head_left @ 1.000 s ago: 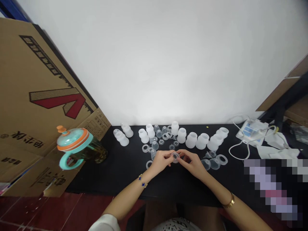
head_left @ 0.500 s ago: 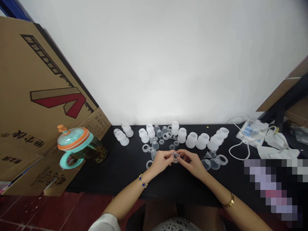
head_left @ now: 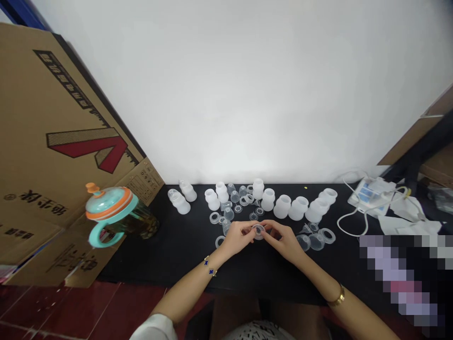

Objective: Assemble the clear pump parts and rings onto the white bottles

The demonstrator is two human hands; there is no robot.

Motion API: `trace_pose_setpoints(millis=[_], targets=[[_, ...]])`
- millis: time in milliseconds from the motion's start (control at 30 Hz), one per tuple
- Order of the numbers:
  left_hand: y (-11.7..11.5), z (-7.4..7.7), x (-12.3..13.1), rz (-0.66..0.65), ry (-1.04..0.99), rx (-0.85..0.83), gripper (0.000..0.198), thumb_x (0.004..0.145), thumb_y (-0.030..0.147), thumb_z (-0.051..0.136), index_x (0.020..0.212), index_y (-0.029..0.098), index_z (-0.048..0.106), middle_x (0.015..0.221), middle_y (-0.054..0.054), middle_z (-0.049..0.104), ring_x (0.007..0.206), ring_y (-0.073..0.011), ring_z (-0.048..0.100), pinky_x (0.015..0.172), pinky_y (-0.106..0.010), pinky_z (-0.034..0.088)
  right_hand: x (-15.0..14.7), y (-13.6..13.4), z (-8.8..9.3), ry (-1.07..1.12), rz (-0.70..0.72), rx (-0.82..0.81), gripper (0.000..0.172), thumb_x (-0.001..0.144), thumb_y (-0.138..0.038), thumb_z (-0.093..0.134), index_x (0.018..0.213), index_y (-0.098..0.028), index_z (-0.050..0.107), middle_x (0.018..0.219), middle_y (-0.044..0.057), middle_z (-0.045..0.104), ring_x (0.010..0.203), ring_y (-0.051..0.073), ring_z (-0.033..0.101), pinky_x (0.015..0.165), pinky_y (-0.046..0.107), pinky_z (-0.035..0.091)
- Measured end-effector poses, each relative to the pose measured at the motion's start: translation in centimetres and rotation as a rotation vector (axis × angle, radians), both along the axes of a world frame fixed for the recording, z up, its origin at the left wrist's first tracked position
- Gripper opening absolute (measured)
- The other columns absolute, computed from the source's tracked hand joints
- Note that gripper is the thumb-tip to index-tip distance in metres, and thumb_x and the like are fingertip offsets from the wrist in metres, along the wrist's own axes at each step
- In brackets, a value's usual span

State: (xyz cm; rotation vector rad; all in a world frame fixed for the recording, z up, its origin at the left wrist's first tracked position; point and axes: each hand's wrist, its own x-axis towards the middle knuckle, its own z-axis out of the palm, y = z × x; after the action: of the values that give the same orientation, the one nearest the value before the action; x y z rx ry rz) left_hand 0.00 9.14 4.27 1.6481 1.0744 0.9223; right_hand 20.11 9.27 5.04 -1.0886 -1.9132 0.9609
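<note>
A small translucent ring (head_left: pixel 259 232) is pinched between my two hands over the black table (head_left: pixel 170 255). My left hand (head_left: pixel 239 237) grips its left side, with thumb and fingers closed on the rim. On the right edge of the ring, my right hand (head_left: pixel 282 239) has its thumb and fingertips closed. Behind the hands lie clear domes (head_left: pixel 228 214) and flat rings (head_left: pixel 214 217). White open-topped bottles (head_left: pixel 282 207) stand in a row farther back. More rings (head_left: pixel 327 235) and domes (head_left: pixel 316 242) lie right of my right hand.
Two capped bottles (head_left: pixel 181 204) stand at the back left. A turquoise-lidded jug (head_left: pixel 113 208) is at the left beside a large cardboard box (head_left: pixel 28 118). White cables and a power strip (head_left: pixel 370 196) lie at the right, near crumpled white material (head_left: pixel 406 212).
</note>
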Motion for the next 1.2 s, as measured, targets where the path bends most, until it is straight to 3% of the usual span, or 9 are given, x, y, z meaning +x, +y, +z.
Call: trace_pose_setpoints(millis=[100, 333, 700, 1200], targets=[[0.11, -0.26, -0.02, -0.011, -0.008, -0.003, 0.038, 0.088, 0.025, 0.055, 0.121, 0.016, 0.071, 0.083, -0.005, 0.075, 0.059, -0.0135, 0.064, 0.057, -0.022, 0.051, 0.02, 0.05, -0.08, 0.0, -0.018, 0.008, 0.028, 0.092, -0.04, 0.06, 0.112, -0.022, 0.067, 0.085, 0.001, 0.073, 0.057, 0.013, 0.055, 0.053, 0.024, 0.044], [0.29, -0.38, 0.14, 0.035, -0.036, -0.058, 0.039, 0.078, 0.016, 0.057, 0.113, 0.013, 0.073, 0.067, -0.001, 0.07, 0.052, -0.0109, 0.06, 0.052, -0.019, 0.048, -0.05, -0.08, -0.11, -0.015, -0.004, 0.015, 0.027, 0.093, -0.041, 0.06, 0.112, -0.023, 0.067, 0.086, 0.001, 0.072, 0.056, 0.013, 0.053, 0.052, 0.024, 0.042], [0.13, -0.54, 0.17, 0.071, -0.045, -0.068, 0.037, 0.083, 0.021, 0.057, 0.115, 0.012, 0.073, 0.057, 0.003, 0.058, 0.042, -0.0057, 0.043, 0.042, -0.016, 0.038, 0.02, -0.14, 0.01, -0.034, -0.007, 0.027, 0.028, 0.094, -0.042, 0.059, 0.113, -0.024, 0.067, 0.088, 0.002, 0.073, 0.057, 0.013, 0.054, 0.052, 0.025, 0.044], [0.06, -0.54, 0.31, 0.088, -0.024, -0.025, 0.033, 0.081, 0.019, 0.058, 0.109, 0.013, 0.074, 0.064, 0.0, 0.067, 0.046, -0.0087, 0.056, 0.048, -0.018, 0.046, -0.17, -0.27, 0.42, -0.024, -0.009, 0.016, 0.03, 0.093, -0.044, 0.059, 0.112, -0.023, 0.068, 0.087, 0.002, 0.073, 0.055, 0.013, 0.054, 0.051, 0.025, 0.045]])
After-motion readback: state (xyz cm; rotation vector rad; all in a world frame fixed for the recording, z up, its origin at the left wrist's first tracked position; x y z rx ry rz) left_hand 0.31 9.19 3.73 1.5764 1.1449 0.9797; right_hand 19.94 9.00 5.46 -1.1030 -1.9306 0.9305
